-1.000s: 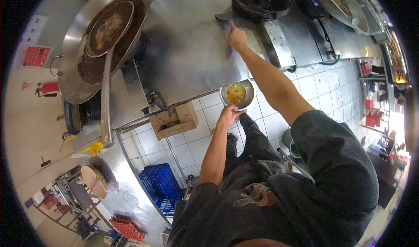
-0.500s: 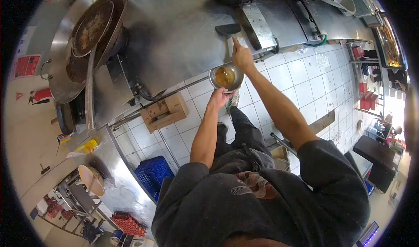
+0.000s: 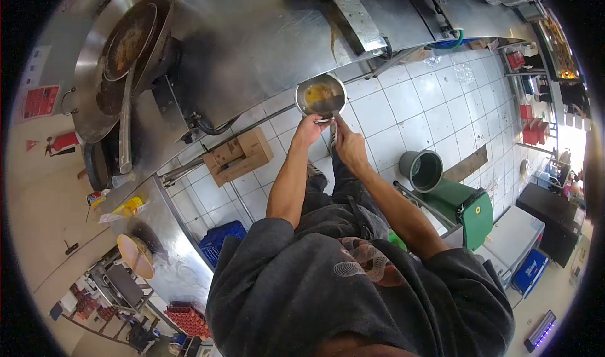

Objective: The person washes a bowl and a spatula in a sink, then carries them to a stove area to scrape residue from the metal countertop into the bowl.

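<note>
My left hand (image 3: 310,131) grips the near rim of a round metal bowl (image 3: 301,107), just past the edge of the steel counter (image 3: 252,48). Yellowish-brown liquid (image 3: 317,93) lies in the bowl. Closed round the handle of a dark spatula (image 3: 329,103), my right hand (image 3: 350,146) is close to the bowl's right side. The spatula's flat blade is inside the bowl, over the liquid. A brown wet streak (image 3: 333,39) marks the counter beside a metal strip.
A large wok (image 3: 88,120) with a long-handled pan (image 3: 129,48) stands at the upper left. On the floor are a cardboard box (image 3: 255,152) and a blue crate (image 3: 220,238). A grey bucket (image 3: 421,170) and a green bin (image 3: 477,218) stand at the right.
My right hand and the spatula have moved from the counter down to the bowl, and the blade is now inside it. The bowl has shifted slightly up and left. The bucket and green bin now show.
</note>
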Demonstrator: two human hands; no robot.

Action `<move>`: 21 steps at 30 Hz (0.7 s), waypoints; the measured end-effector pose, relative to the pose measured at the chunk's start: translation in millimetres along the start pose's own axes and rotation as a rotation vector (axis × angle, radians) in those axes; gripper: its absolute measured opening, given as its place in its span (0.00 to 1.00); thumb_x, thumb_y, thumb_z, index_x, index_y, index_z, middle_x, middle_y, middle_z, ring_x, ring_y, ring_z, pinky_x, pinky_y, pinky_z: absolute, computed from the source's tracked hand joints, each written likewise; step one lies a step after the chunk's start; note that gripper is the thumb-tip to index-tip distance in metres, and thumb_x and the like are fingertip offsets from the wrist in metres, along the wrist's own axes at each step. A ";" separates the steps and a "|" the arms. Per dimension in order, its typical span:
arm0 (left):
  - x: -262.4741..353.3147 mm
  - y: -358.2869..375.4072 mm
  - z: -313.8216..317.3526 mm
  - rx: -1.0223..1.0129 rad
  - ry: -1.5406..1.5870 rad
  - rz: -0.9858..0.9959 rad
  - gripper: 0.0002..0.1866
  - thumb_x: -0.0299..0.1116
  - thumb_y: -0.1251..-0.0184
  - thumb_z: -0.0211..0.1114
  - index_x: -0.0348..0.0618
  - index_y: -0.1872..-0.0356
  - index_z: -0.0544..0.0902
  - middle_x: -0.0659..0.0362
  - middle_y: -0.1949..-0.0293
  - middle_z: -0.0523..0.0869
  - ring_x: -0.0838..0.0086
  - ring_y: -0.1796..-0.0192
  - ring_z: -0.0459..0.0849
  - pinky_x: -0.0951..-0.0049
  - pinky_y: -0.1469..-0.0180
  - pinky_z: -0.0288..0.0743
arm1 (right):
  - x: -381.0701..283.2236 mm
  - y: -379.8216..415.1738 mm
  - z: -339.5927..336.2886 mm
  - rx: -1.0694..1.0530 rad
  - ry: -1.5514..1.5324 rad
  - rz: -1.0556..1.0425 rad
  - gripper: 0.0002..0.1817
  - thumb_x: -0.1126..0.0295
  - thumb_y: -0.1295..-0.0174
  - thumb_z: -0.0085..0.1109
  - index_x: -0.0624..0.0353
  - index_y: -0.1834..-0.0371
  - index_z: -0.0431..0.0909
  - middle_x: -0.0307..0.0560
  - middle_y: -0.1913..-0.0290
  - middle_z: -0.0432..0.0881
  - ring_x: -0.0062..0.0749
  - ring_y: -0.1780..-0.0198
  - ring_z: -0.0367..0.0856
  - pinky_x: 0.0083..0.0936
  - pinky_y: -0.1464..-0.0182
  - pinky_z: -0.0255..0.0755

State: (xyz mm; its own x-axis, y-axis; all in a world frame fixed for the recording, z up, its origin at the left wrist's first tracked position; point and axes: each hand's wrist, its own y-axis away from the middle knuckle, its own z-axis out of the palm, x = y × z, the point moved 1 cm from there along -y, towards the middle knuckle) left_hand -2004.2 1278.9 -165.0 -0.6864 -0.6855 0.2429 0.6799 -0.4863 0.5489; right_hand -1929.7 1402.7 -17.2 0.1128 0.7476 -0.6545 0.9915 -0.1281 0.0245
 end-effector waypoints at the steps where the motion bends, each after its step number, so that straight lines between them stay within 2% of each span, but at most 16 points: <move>1: -1.5 2.3 -0.6 -0.002 -0.008 -0.003 0.17 0.18 0.44 0.47 0.25 0.52 0.67 0.43 0.50 0.74 0.54 0.47 0.75 0.57 0.41 0.73 | 0.9 13.6 -2.7 -0.006 -0.006 0.027 0.24 0.72 0.38 0.48 0.52 0.37 0.65 0.66 0.79 0.76 0.60 0.76 0.77 0.48 0.73 0.69; 5: -7.4 9.3 -3.6 0.008 0.010 -0.025 0.19 0.17 0.44 0.47 0.23 0.49 0.65 0.41 0.48 0.73 0.51 0.45 0.74 0.54 0.39 0.71 | 7.1 24.0 -9.1 -0.043 -0.047 0.093 0.23 0.72 0.39 0.48 0.53 0.37 0.66 0.65 0.72 0.78 0.59 0.73 0.78 0.46 0.70 0.71; 8: -10.3 6.1 -4.7 0.022 0.003 -0.032 0.20 0.18 0.45 0.47 0.24 0.48 0.66 0.44 0.48 0.75 0.53 0.46 0.75 0.55 0.42 0.73 | 10.7 26.3 -13.5 -0.030 -0.086 0.103 0.19 0.70 0.37 0.46 0.53 0.41 0.69 0.68 0.75 0.77 0.62 0.73 0.77 0.49 0.68 0.71; 14: -15.4 11.3 -1.5 0.018 0.022 -0.023 0.21 0.18 0.46 0.47 0.25 0.47 0.65 0.43 0.47 0.74 0.54 0.44 0.74 0.54 0.41 0.72 | 22.4 23.4 -19.8 -0.021 -0.177 0.115 0.19 0.66 0.35 0.45 0.52 0.41 0.70 0.66 0.66 0.78 0.62 0.64 0.78 0.46 0.63 0.72; 17: -13.1 13.6 3.0 0.026 0.025 -0.045 0.22 0.17 0.45 0.47 0.25 0.46 0.64 0.42 0.45 0.73 0.53 0.43 0.73 0.53 0.40 0.71 | 18.5 21.7 -33.3 -0.088 -0.245 0.200 0.19 0.65 0.35 0.44 0.52 0.41 0.70 0.66 0.64 0.78 0.62 0.62 0.77 0.46 0.61 0.71; 20: -14.0 13.3 0.8 0.017 0.043 -0.072 0.23 0.17 0.45 0.47 0.25 0.45 0.63 0.42 0.45 0.72 0.52 0.43 0.73 0.53 0.38 0.70 | 18.3 18.5 -38.8 -0.118 -0.151 0.165 0.19 0.67 0.34 0.44 0.57 0.40 0.68 0.61 0.59 0.80 0.55 0.65 0.81 0.36 0.63 0.73; 21: -14.5 12.5 -0.6 0.027 0.041 -0.057 0.23 0.17 0.45 0.47 0.24 0.45 0.63 0.42 0.45 0.73 0.52 0.43 0.73 0.53 0.39 0.70 | 21.2 17.5 -38.6 -0.114 -0.150 0.153 0.19 0.67 0.34 0.44 0.57 0.40 0.68 0.61 0.59 0.80 0.54 0.65 0.81 0.36 0.63 0.73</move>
State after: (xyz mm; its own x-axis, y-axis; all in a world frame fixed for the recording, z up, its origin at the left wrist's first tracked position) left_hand -1985.6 1282.4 -162.0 -0.7121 -0.6791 0.1782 0.6325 -0.5104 0.5826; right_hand -1907.4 1441.5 -1.5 0.2593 0.6186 -0.7417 0.9656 -0.1517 0.2111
